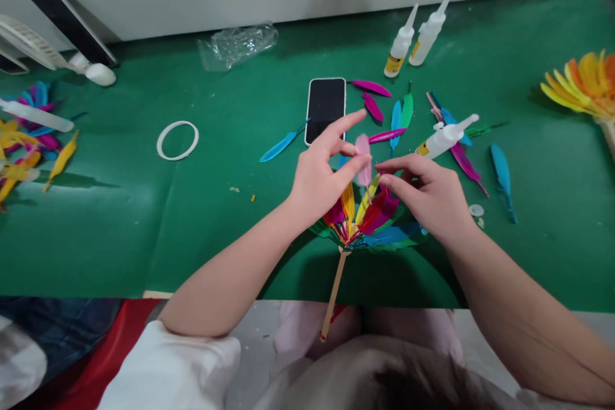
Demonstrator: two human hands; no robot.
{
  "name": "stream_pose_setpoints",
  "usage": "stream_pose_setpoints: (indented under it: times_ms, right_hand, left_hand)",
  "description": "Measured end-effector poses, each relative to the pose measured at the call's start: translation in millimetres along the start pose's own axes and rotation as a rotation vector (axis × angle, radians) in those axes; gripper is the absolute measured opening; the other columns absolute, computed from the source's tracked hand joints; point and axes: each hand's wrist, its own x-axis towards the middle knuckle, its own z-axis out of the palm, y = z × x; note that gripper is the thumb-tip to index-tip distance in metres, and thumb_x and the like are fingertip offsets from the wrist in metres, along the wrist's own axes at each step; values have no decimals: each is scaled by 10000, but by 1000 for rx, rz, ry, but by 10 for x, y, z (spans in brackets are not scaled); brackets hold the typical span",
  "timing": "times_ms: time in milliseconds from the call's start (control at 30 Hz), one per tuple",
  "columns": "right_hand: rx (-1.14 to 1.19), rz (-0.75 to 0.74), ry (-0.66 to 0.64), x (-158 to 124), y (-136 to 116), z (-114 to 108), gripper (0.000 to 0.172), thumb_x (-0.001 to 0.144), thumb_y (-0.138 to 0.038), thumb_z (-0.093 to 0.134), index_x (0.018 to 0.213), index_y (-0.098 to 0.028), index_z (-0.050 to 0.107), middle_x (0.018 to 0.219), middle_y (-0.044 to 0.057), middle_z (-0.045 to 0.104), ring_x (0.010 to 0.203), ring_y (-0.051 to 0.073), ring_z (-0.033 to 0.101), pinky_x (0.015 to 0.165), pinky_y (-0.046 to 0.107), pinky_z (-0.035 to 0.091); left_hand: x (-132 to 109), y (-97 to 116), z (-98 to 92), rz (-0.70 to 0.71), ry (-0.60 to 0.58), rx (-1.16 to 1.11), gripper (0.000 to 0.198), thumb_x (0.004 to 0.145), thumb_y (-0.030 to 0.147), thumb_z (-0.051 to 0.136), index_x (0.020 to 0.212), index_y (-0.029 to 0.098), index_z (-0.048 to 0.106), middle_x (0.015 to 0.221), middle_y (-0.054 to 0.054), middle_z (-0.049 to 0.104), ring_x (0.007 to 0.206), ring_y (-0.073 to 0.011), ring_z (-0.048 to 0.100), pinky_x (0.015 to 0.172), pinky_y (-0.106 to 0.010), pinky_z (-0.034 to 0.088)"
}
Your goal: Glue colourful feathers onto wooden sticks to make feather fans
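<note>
A pale pink feather (pixel 364 163) is pinched between the thumb and fingers of my left hand (pixel 319 170), its index finger stretched out. Just to the right, my right hand (pixel 425 195) has thumb and index finger drawn together; what is between them, if anything, I cannot make out. Below both hands lies a feather fan (pixel 348 230) of red, yellow, magenta, blue and green feathers on a wooden stick handle (pixel 334 295), which reaches past the table's front edge. Beside my right hand lies a glue bottle (pixel 439 141) on its side.
A phone (pixel 327 109) lies behind my left hand. Two glue bottles (pixel 398 51) stand at the back. Loose feathers (pixel 502 166) are scattered around. A white ring (pixel 177 140), plastic wrap (pixel 240 45) and a small fan (pixel 62 45) are leftward. A yellow-orange feather fan (pixel 586 86) sits far right.
</note>
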Motion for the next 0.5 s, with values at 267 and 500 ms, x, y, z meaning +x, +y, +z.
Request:
stream_pose_setpoints:
  times_ms: [267, 500]
  right_hand:
    - [254, 192, -98, 63, -78, -125, 181, 686, -371, 692, 729, -195, 682, 632, 8, 639, 524, 104, 518, 459, 234, 381]
    - [569, 439, -9, -220, -80, -83, 206, 707, -367, 671, 762, -170, 653, 598, -7, 601, 363, 43, 363, 293, 191, 234]
  left_hand:
    - [138, 190, 24, 77, -228, -13, 462, 814, 220, 580, 1259, 216, 456, 854, 8, 688, 878, -151, 610, 897, -337, 398]
    - [59, -57, 82, -69, -381, 138, 583, 780, 306, 622, 1309, 203, 400, 937, -28, 677, 964, -207, 562, 851, -362, 389]
